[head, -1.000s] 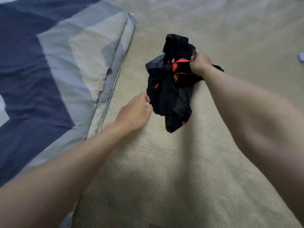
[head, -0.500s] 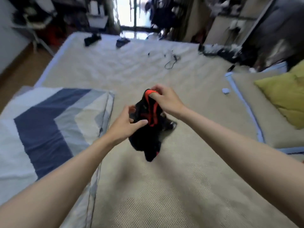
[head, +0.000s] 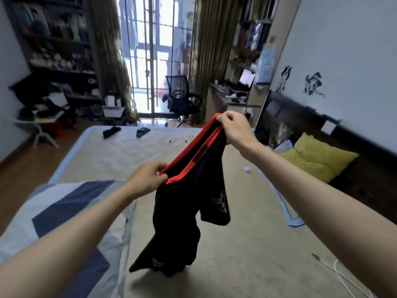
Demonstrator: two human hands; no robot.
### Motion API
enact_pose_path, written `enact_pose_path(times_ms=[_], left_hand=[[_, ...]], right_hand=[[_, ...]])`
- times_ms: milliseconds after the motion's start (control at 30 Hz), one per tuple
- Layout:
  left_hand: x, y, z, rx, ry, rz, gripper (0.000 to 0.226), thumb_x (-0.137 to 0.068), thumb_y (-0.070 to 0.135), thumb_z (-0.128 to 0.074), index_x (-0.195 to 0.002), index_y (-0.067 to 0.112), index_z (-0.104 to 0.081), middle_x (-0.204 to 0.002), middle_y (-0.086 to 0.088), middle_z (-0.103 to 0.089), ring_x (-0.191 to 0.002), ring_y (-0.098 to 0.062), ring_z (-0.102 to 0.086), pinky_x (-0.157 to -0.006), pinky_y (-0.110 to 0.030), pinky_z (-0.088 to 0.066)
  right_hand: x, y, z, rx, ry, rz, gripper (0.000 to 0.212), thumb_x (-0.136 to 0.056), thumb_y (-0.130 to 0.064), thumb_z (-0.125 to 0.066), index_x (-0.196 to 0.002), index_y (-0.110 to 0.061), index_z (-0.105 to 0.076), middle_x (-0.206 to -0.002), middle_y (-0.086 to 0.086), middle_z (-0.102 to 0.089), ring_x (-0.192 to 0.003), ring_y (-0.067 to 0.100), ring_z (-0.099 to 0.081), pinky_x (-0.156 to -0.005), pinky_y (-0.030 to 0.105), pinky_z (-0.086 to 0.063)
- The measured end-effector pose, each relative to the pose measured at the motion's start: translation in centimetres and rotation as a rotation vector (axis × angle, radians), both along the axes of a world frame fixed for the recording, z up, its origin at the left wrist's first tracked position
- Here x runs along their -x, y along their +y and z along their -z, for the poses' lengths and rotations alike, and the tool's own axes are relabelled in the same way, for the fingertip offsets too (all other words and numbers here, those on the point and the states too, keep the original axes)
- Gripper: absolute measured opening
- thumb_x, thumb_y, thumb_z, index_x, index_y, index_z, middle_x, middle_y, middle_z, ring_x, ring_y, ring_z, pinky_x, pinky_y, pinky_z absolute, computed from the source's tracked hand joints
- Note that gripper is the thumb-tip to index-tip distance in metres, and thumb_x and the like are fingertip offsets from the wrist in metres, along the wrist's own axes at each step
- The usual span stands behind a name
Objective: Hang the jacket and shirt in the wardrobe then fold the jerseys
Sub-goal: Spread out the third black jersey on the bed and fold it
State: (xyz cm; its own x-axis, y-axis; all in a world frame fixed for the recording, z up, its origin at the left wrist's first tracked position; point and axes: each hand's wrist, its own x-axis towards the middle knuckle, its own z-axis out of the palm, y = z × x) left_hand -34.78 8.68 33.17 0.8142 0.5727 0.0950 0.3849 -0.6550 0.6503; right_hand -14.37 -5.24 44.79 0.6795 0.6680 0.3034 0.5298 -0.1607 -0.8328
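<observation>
Both hands are up: the left hand (head: 150,179) pinches the near end of the red-trimmed neckline, the right hand (head: 233,127) pinches the far end, higher, and the crumpled black jersey (head: 189,211) hangs below, hem brushing the beige mattress (head: 247,254). The neckline runs diagonally away to the right; levelling it looks next.

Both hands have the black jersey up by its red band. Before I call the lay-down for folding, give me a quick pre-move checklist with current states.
1. Left hand grips the red band: ok.
2. Right hand grips the band's other end: ok.
3. Black jersey hanging straight: not ok; it hangs twisted, bunched at the bottom.
4. Jersey lifted off the mattress: cannot tell; its lower end is at or near the surface.
5. Landing spot: ok; bare mattress right below.
6. Nearby clutter: striped duvet lies beside on the left, white cable at the right; keep off both.
</observation>
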Motion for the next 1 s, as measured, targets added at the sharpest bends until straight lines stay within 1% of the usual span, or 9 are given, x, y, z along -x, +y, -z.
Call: enact_pose_path(times_ms=[167, 400, 533, 600, 700, 800, 867, 933, 1000], left_hand=[[4.2, 0.9, -6.4, 0.238, -0.064, -0.097, 0.021, -0.092, 0.011, -0.05, -0.08, 0.006, -0.067, -0.073, -0.007, -0.054, -0.073, -0.019, -0.054, -0.069, -0.031, -0.047], [6.2, -0.4, -16.7, 0.226, -0.204, -0.249, 0.011, -0.084, 0.021, -0.048, -0.073, 0.019, -0.052, -0.07, -0.004, -0.036, -0.072, -0.02, -0.039, -0.072, -0.035, -0.038], [5.9, -2.9, -21.1, 0.294, -0.251, -0.308, 0.025, -0.074, 0.034, -0.051, -0.059, 0.017, -0.062, -0.059, -0.002, -0.052, -0.055, -0.017, -0.05, -0.06, -0.023, -0.039], [5.4, -4.6, -22.9, 0.37, -0.251, -0.27, 0.026, -0.083, 0.028, -0.049, -0.063, 0.015, -0.059, -0.054, -0.003, -0.053, -0.042, -0.013, -0.049, -0.045, -0.018, -0.035], [5.1, -8.0, -26.1, 0.48, -0.049, 0.018, 0.016, -0.069, 0.02, -0.057, -0.072, 0.011, -0.07, -0.068, -0.006, -0.062, -0.054, -0.017, -0.054, -0.055, -0.027, -0.041], [4.8, -10.4, -28.1, 0.504, 0.156, 0.376, 0.017, -0.083, 0.011, -0.061, -0.092, 0.001, -0.071, -0.085, -0.011, -0.074, -0.069, -0.021, -0.07, -0.062, -0.034, -0.06], [3.7, -10.6, -28.6, 0.35, 0.049, 0.346, 0.023, -0.094, 0.015, -0.064, -0.114, 0.004, -0.066, -0.116, -0.014, -0.072, -0.092, -0.024, -0.075, -0.081, -0.042, -0.062], [2.8, -10.4, -28.9, 0.127, -0.119, 0.186, 0.05, -0.088, 0.024, -0.075, -0.134, 0.022, -0.054, -0.141, -0.006, -0.057, -0.1, -0.019, -0.073, -0.087, -0.044, -0.061], [2.0, -10.3, -29.0, 0.026, -0.17, 0.189, 0.069, -0.081, 0.034, -0.081, -0.141, 0.034, -0.048, -0.147, 0.0, -0.051, -0.107, -0.017, -0.07, -0.091, -0.045, -0.058]], right_hand=[[-0.5, -4.1, -1.6, 0.167, -0.078, 0.09, 0.034, -0.097, -0.028, -0.052, -0.066, -0.015, -0.049, -0.059, -0.001, -0.044, -0.061, 0.024, -0.049, -0.062, 0.041, -0.043], [-0.3, -7.4, -4.1, 0.23, -0.028, -0.101, 0.026, -0.084, -0.041, -0.045, -0.069, -0.02, -0.046, -0.06, -0.008, -0.039, -0.058, 0.014, -0.038, -0.067, 0.037, -0.027], [-0.1, -8.0, -7.4, 0.131, 0.003, -0.15, 0.032, -0.094, -0.029, -0.045, -0.064, -0.022, -0.039, -0.06, -0.003, -0.034, -0.056, 0.014, -0.035, -0.055, 0.033, -0.026], [-0.6, -7.9, -9.1, 0.096, -0.103, -0.083, 0.032, -0.093, -0.024, -0.05, -0.063, -0.013, -0.053, -0.06, -0.001, -0.041, -0.061, 0.017, -0.043, -0.055, 0.033, -0.038], [-0.7, -7.7, -11.5, 0.082, -0.33, -0.003, 0.022, -0.094, -0.018, -0.055, -0.09, -0.013, -0.076, -0.07, -0.004, -0.06, -0.07, 0.016, -0.057, -0.069, 0.033, -0.05], [1.1, -8.0, -13.4, -0.049, -0.081, -0.222, 0.024, -0.102, -0.01, -0.049, -0.106, -0.008, -0.072, -0.074, 0.003, -0.07, -0.059, 0.015, -0.069, -0.056, 0.03, -0.058], [2.4, -8.3, -14.5, -0.11, 0.068, -0.433, 0.023, -0.107, -0.013, -0.047, -0.114, -0.003, -0.066, -0.082, 0.012, -0.073, -0.071, 0.022, -0.075, -0.06, 0.033, -0.061], [3.7, -8.7, -15.2, -0.137, 0.104, -0.611, 0.021, -0.108, -0.017, -0.047, -0.115, -0.006, -0.064, -0.098, 0.02, -0.07, -0.088, 0.033, -0.074, -0.073, 0.042, -0.062], [4.6, -8.9, -15.5, -0.144, 0.118, -0.726, 0.019, -0.108, -0.018, -0.047, -0.115, -0.01, -0.063, -0.105, 0.021, -0.069, -0.099, 0.039, -0.072, -0.081, 0.049, -0.062]])
